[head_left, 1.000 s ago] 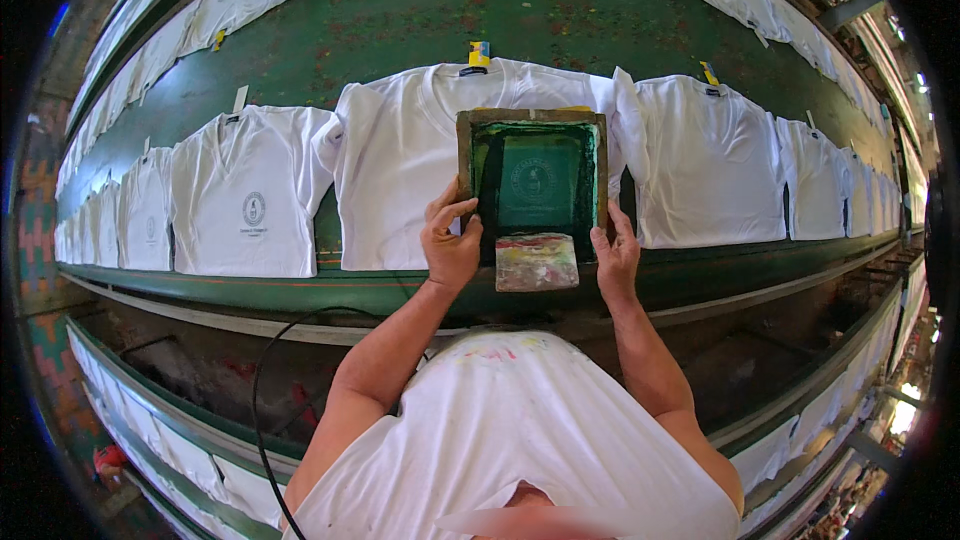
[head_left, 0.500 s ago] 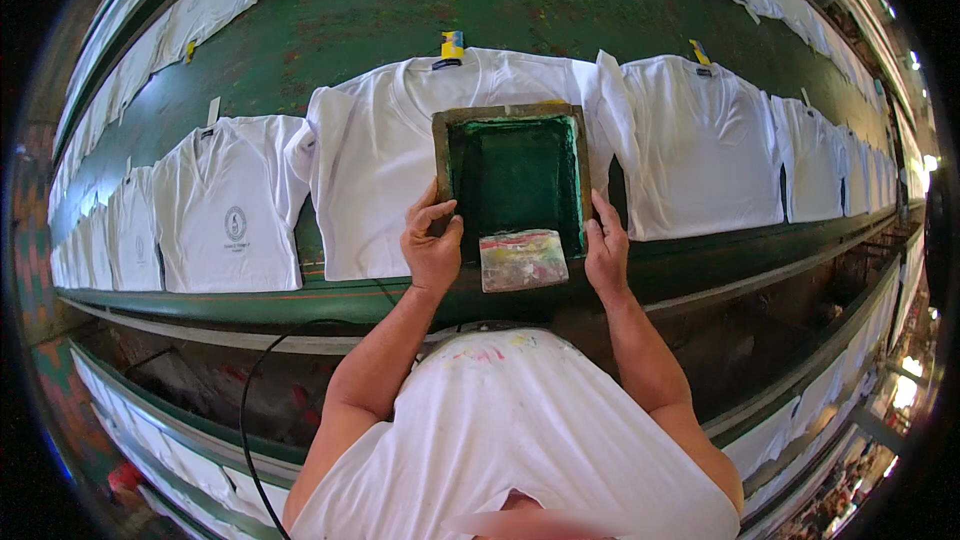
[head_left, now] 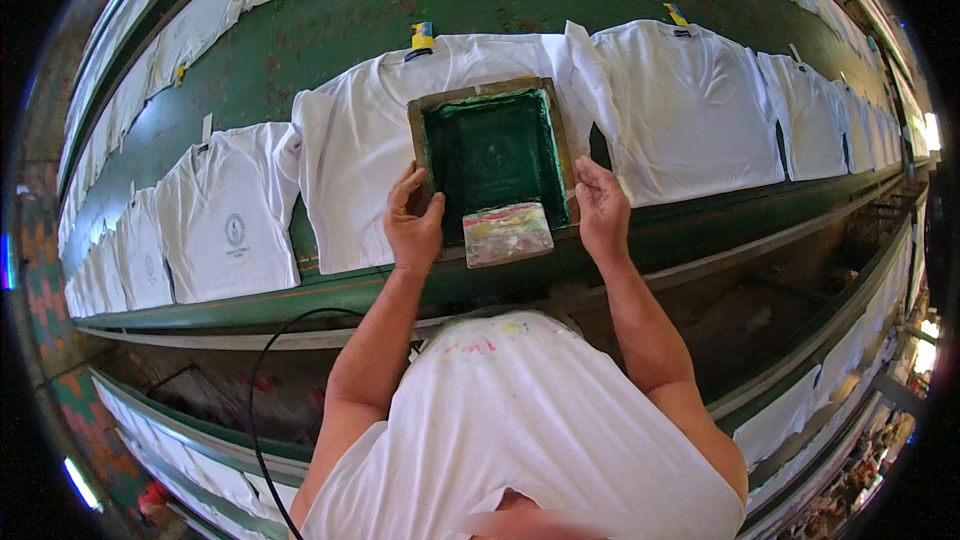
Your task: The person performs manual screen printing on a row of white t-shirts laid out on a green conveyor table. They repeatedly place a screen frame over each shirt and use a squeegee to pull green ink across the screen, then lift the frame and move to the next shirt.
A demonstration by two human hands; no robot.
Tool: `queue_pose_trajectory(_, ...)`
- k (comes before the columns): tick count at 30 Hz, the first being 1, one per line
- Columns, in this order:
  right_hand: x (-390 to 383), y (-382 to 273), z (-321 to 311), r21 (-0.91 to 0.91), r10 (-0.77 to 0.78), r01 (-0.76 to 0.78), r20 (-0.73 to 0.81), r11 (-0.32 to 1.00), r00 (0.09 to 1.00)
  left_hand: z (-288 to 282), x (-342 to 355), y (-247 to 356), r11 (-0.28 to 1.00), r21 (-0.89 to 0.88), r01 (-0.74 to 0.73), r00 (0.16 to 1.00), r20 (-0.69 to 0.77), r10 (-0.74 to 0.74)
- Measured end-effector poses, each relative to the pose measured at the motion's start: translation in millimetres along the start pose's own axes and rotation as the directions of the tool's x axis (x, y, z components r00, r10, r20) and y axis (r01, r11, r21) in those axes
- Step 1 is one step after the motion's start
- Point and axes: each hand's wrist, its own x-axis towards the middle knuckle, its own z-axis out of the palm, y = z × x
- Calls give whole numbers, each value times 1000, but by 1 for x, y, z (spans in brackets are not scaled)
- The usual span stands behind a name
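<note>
A screen-printing frame, with a weathered rim and dark green mesh, lies over the middle white T-shirt; whether it touches the fabric I cannot tell. My left hand grips its left side, thumb and fingers bent. My right hand holds the opposite side. A flat, paint-smeared rectangular piece sits across the frame's lower edge, between my hands. The shirt to the left bears a small round dark print on its front; the shirt to the right shows no print.
Rows of laid-out white shirts run along the green table, some with yellow tags at the collars. A black cable loops down beside my left arm. Behind me, a lower rail carries another row of white shirts.
The frame and both hands have shifted up and left in view and turned slightly anticlockwise. The table and shirts shift similarly in the picture. Both hands keep their hold on the frame.
</note>
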Motion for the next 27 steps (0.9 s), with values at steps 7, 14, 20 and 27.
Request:
queue_pose_trajectory(7, -57, -60, -4, -284, -482, 722, 585, 631, 652, -31, 98, 47, 701, 585, -407, 885, 443, 145)
queue_pose_trajectory(14, -54, -75, 21, -413, -479, 813, 661, 411, 578, -12, 151, 96, 408, 682, -607, 703, 700, -126)
queue_pose_trajectory(20, -41, -91, 31, -484, -371, 788, 700, 382, 610, -2, 157, 98, 401, 709, -580, 698, 687, -205)
queue_pose_trajectory(27, 9, -105, 30, -452, -224, 712, 738, 537, 637, 6, 153, 92, 452, 733, -509, 741, 640, -203)
